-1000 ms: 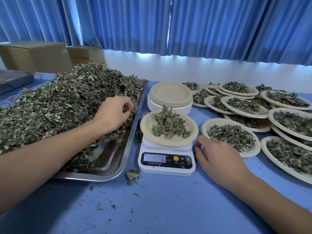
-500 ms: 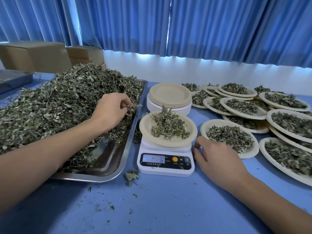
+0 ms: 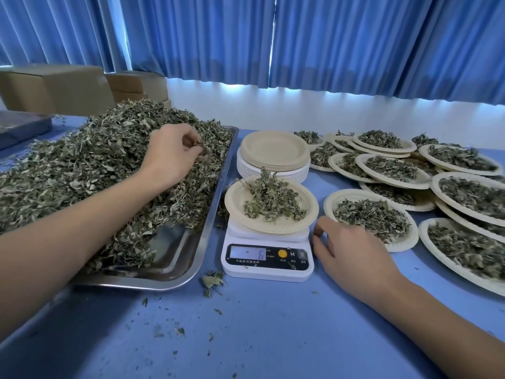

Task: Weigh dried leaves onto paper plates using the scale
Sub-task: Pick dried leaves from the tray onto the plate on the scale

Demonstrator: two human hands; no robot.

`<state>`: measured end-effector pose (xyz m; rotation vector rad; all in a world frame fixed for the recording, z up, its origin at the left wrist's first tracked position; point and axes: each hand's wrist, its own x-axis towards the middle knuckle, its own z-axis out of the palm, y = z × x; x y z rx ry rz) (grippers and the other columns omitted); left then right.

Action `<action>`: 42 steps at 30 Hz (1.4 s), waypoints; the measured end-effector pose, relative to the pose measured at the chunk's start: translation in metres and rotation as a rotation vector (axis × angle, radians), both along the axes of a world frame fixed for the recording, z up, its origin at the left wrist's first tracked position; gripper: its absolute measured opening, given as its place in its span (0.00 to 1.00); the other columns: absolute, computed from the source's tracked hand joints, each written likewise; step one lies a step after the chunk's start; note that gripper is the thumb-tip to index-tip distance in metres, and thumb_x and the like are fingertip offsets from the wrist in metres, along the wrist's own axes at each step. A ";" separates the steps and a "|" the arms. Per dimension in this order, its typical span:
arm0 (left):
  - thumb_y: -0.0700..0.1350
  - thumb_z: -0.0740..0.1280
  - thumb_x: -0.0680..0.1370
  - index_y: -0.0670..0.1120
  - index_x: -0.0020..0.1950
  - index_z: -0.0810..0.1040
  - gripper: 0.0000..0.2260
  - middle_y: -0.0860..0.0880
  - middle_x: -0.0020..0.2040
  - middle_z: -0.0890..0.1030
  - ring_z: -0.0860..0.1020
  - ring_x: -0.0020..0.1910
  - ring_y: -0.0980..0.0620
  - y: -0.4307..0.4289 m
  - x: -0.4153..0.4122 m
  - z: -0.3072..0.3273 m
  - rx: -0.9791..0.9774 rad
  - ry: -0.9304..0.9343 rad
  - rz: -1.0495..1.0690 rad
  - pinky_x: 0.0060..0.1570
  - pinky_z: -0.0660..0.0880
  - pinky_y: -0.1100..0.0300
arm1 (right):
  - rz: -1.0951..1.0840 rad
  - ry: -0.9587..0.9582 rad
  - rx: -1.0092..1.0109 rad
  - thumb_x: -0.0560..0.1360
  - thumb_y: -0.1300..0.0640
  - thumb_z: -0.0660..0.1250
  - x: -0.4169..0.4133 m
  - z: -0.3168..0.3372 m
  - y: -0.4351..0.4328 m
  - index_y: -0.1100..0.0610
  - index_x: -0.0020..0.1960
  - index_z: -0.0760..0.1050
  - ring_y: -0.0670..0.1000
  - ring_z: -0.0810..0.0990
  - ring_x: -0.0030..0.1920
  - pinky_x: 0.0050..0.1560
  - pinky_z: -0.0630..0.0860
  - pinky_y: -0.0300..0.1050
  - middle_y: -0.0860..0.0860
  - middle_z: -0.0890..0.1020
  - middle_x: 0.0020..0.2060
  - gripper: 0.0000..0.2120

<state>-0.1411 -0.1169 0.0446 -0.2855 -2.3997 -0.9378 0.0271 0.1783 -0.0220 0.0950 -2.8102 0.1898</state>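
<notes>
left hand (image 3: 169,154): fingers (image 3: 191,140) curled, pinching a few dried leaves (image 3: 201,151) above the heap (image 3: 82,165) in the tray (image 3: 175,272) | right hand (image 3: 352,253): fingers (image 3: 321,228) loosely bent, holding nothing, on the surface (image 3: 273,324) just right of the scale (image 3: 266,266) | plate (image 3: 273,229) of leaves on scale, between both hands' fingers | display reads 6

The left grip (image 3: 169,153) hangs over the left half of the counter (image 3: 273,324), knuckles up, fingers curled against the thumb and pinching a few dried leaves (image 3: 198,145). Its bare forearm comes in from the left edge. The right grip (image 3: 352,255) lies palm-down on the counter right of centre, fingers relaxed and slightly spread, forearm reaching in from the near right corner.
</notes>
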 end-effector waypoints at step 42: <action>0.46 0.72 0.79 0.48 0.58 0.84 0.09 0.50 0.42 0.86 0.81 0.27 0.59 0.003 -0.010 -0.027 -0.154 -0.194 -0.125 0.26 0.72 0.70 | 0.001 -0.010 -0.043 0.81 0.46 0.62 -0.001 0.001 0.003 0.49 0.49 0.74 0.53 0.78 0.35 0.36 0.77 0.49 0.46 0.73 0.29 0.08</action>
